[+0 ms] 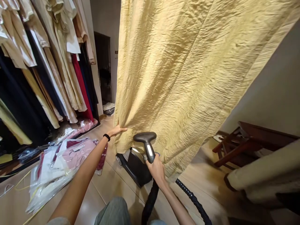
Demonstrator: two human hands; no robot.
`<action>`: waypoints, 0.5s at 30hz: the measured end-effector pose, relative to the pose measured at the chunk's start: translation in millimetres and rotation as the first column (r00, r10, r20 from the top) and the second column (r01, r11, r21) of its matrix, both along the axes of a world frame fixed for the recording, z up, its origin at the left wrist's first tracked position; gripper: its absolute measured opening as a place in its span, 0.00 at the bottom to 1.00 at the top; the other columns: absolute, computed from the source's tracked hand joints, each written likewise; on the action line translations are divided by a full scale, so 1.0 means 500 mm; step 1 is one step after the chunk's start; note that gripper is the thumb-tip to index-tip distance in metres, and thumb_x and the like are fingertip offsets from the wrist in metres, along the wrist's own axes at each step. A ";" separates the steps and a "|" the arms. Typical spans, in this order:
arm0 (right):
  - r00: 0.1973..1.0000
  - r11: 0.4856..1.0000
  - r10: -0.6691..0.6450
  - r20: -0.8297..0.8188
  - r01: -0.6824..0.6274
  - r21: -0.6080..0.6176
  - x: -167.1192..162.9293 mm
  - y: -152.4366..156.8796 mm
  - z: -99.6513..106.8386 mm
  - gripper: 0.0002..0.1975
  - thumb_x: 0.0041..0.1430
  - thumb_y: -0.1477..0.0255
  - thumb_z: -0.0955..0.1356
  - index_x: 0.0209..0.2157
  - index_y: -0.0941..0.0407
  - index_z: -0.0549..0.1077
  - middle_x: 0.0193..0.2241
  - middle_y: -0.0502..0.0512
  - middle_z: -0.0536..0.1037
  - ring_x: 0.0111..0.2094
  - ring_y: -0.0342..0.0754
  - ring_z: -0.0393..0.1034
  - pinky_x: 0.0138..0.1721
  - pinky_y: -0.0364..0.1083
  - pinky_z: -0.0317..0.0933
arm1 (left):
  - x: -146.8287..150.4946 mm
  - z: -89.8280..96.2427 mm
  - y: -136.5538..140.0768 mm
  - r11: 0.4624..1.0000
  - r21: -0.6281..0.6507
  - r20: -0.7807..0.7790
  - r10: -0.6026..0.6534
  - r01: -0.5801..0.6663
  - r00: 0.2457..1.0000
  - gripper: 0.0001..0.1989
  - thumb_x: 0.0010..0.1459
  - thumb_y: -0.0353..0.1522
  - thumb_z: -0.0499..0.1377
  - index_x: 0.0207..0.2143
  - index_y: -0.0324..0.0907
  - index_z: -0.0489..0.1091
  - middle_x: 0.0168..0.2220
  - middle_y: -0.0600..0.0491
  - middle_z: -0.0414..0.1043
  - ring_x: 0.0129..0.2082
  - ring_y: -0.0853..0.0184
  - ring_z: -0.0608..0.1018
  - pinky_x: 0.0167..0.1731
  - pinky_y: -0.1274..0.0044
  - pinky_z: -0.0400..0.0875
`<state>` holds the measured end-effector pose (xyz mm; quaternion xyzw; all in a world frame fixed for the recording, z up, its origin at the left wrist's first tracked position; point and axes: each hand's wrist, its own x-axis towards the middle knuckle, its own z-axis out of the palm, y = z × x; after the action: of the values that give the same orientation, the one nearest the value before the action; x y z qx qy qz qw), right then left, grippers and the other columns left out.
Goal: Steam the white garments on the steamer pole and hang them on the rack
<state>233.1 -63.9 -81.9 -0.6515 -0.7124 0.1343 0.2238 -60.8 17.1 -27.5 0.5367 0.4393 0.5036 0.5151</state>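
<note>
A long yellow, crinkled cloth (178,78) hangs down in front of me, filling the upper middle and right. At its lower left edge, my left hand (118,129) grips the fabric, with a finger stretched along it. Wrapped around the handle of a black garment steamer head (145,137) is my right hand (156,167). The steamer head is close to the lower part of the cloth; whether it touches I cannot tell. Behind it on the floor stands the black steamer base (136,167), partly hidden by the cloth. A black hose (150,200) runs down from my right hand.
Clothes (53,59) hang in a row at the left. Plastic-wrapped garments (67,156) lie piled on the tiled floor below them. Another stretch of black hose (192,198) curves across the floor at right. A dark red wooden piece of furniture (255,140) stands by the right wall.
</note>
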 end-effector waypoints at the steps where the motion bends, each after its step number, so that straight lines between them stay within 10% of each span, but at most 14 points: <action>1: 0.999 1.000 -0.002 -0.041 0.003 0.025 0.003 -0.008 0.001 0.14 0.58 0.69 0.64 0.45 0.58 0.62 0.32 0.62 0.76 0.35 0.59 0.74 0.33 0.49 0.61 | 0.001 -0.002 0.002 1.000 0.002 -0.002 0.000 0.000 1.000 0.29 0.43 0.35 0.71 0.49 0.39 0.70 0.51 0.43 0.73 0.50 0.54 0.74 0.52 0.67 0.68; 11: 0.960 0.851 -0.216 -0.179 0.275 0.447 0.065 -0.014 0.294 0.28 0.55 0.57 0.65 0.51 0.60 0.61 0.34 0.63 0.75 0.33 0.58 0.71 0.32 0.48 0.59 | 0.038 0.003 0.013 0.966 0.167 -0.157 0.225 -0.199 0.962 0.20 0.48 0.27 0.65 0.46 0.34 0.70 0.46 0.45 0.75 0.55 0.54 0.69 0.57 0.70 0.62; 15: 0.926 0.837 -0.315 -0.208 0.374 0.399 0.105 0.010 0.269 0.27 0.56 0.57 0.64 0.49 0.62 0.61 0.33 0.65 0.75 0.32 0.58 0.71 0.31 0.48 0.58 | 0.056 0.005 0.019 0.968 0.153 -0.171 0.225 -0.200 0.959 0.15 0.49 0.27 0.65 0.41 0.34 0.71 0.39 0.47 0.77 0.54 0.56 0.70 0.57 0.69 0.61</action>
<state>285.3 -59.1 52.7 -0.6928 -0.5783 -0.0261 0.4300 -32.8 26.6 -25.1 0.5648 0.5058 0.5318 0.3772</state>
